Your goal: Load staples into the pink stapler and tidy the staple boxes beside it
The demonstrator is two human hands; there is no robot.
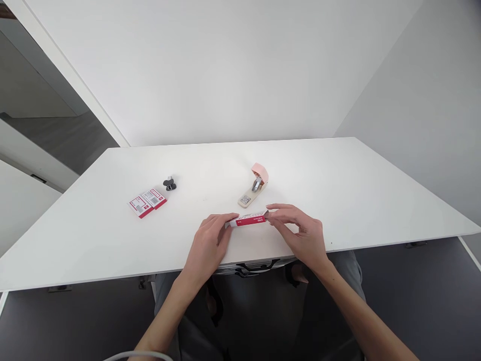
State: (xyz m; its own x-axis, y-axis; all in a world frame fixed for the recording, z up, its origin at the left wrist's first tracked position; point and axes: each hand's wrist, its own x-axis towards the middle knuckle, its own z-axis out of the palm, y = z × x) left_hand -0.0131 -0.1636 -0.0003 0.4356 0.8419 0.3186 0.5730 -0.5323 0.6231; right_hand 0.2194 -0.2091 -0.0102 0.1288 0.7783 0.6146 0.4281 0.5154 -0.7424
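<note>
A slim red-and-white cardboard box [248, 219] is held level just above the near part of the table. My left hand [208, 243] grips its left end between thumb and fingers. At the right end, my right hand [302, 234] pinches the box by what looks like a dark, raised end flap. Behind the box lies a pink and cream stapler [246, 199], its pink top swung up and the metal staple channel showing. Whatever is inside the box is hidden.
On the left lie red-and-white cards or flat packs [148, 202], side by side. Near them is a small black object with metal parts [170, 183], perhaps a staple remover. The white table [93, 240] meets a wall behind. Black handles [257, 266] show below its front edge.
</note>
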